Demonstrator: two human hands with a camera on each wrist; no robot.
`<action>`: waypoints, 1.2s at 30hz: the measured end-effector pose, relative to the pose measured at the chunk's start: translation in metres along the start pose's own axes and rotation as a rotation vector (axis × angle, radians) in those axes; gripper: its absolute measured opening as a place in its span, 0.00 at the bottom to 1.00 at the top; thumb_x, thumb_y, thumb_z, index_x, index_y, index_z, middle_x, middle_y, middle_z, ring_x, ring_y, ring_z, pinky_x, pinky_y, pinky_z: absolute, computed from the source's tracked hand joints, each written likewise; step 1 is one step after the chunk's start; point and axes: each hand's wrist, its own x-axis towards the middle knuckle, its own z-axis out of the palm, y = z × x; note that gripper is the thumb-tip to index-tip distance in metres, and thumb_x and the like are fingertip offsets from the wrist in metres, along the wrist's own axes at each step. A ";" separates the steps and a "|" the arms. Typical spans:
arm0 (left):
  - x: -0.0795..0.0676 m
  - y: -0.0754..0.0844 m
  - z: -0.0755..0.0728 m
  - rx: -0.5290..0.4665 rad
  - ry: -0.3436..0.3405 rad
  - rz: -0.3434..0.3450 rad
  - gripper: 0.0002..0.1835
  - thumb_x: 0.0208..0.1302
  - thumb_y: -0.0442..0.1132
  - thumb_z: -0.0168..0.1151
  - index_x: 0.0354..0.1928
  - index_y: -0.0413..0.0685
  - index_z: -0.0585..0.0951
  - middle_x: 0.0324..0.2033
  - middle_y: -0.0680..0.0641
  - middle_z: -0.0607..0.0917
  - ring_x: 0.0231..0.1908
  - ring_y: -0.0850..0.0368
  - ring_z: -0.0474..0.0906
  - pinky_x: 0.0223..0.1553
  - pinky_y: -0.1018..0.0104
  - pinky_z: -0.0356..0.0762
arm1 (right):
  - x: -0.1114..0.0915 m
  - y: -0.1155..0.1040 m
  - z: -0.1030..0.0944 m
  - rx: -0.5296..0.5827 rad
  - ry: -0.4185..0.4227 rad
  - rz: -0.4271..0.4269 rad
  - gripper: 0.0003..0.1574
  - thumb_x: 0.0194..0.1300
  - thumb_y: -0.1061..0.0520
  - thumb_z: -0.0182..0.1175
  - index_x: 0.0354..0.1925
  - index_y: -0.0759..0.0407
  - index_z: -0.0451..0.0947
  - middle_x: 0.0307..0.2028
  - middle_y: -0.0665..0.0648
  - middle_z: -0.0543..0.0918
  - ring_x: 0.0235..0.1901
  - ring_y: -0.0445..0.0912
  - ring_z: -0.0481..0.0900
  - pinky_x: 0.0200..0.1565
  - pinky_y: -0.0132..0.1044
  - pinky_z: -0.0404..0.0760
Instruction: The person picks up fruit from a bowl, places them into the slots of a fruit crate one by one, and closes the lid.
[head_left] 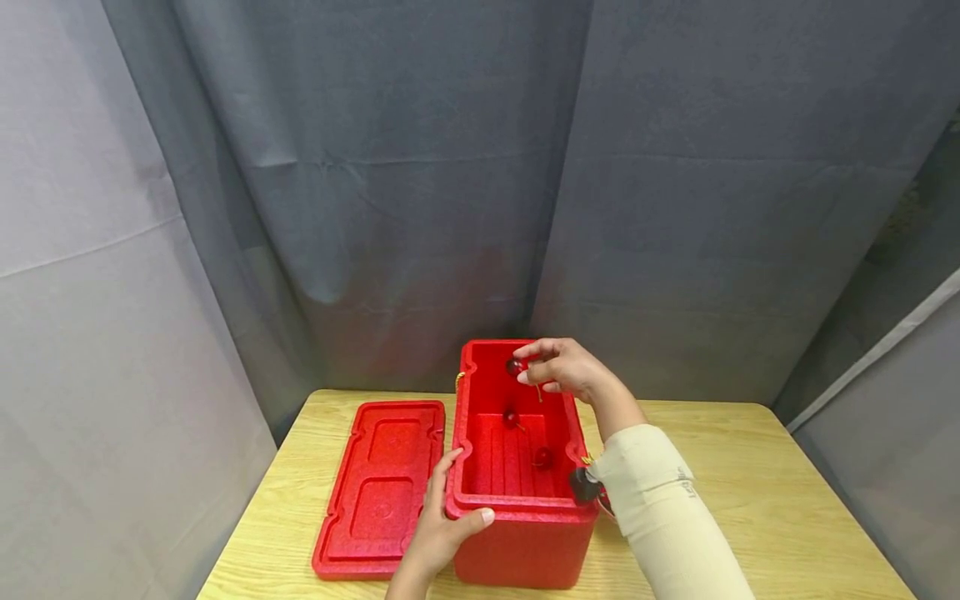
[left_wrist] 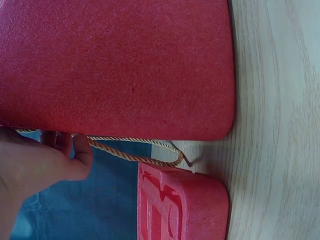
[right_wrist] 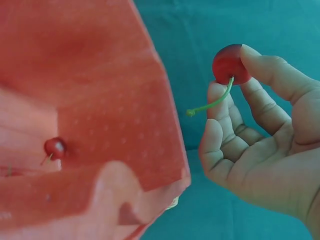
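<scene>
My right hand (head_left: 566,367) pinches a dark red cherry (head_left: 514,367) between thumb and fingers, above the far part of an open red foam box (head_left: 517,550). The right wrist view shows the held cherry (right_wrist: 231,62) with its green stem hanging down, beside the box wall (right_wrist: 125,120). Two more cherries lie inside on the box floor, one nearer the middle (head_left: 510,418) and one toward the right (head_left: 543,457). At the near left corner of the box, my left hand (head_left: 435,533) rests with extended fingers along the side and thumb on the front.
The red lid (head_left: 378,483) lies flat on the wooden table (head_left: 697,500), left of the box. A gold rope handle (left_wrist: 130,156) hangs at the box's side. Partly hidden by the right sleeve, a container (head_left: 607,507) stands right of the box. Grey curtains (head_left: 420,167) enclose the table.
</scene>
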 end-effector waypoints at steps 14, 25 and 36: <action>0.003 -0.001 0.000 -0.068 -0.044 0.020 0.44 0.48 0.37 0.70 0.66 0.61 0.58 0.62 0.44 0.58 0.53 0.47 0.70 0.49 0.59 0.71 | 0.021 0.014 0.000 -0.071 -0.017 0.096 0.22 0.55 0.60 0.65 0.49 0.63 0.76 0.34 0.57 0.80 0.33 0.50 0.75 0.42 0.47 0.75; -0.002 0.001 -0.001 -0.101 -0.057 0.019 0.45 0.48 0.34 0.70 0.66 0.57 0.57 0.61 0.41 0.62 0.52 0.47 0.71 0.49 0.60 0.71 | 0.022 0.015 0.003 -0.151 -0.037 0.103 0.24 0.54 0.60 0.66 0.50 0.64 0.77 0.33 0.56 0.82 0.31 0.50 0.74 0.37 0.46 0.77; -0.005 0.001 -0.002 -0.143 -0.075 0.021 0.44 0.49 0.32 0.69 0.66 0.57 0.57 0.60 0.40 0.64 0.52 0.43 0.71 0.49 0.59 0.72 | 0.023 0.022 0.021 -0.171 -0.012 0.131 0.24 0.54 0.60 0.67 0.50 0.65 0.75 0.37 0.59 0.81 0.34 0.52 0.79 0.38 0.42 0.76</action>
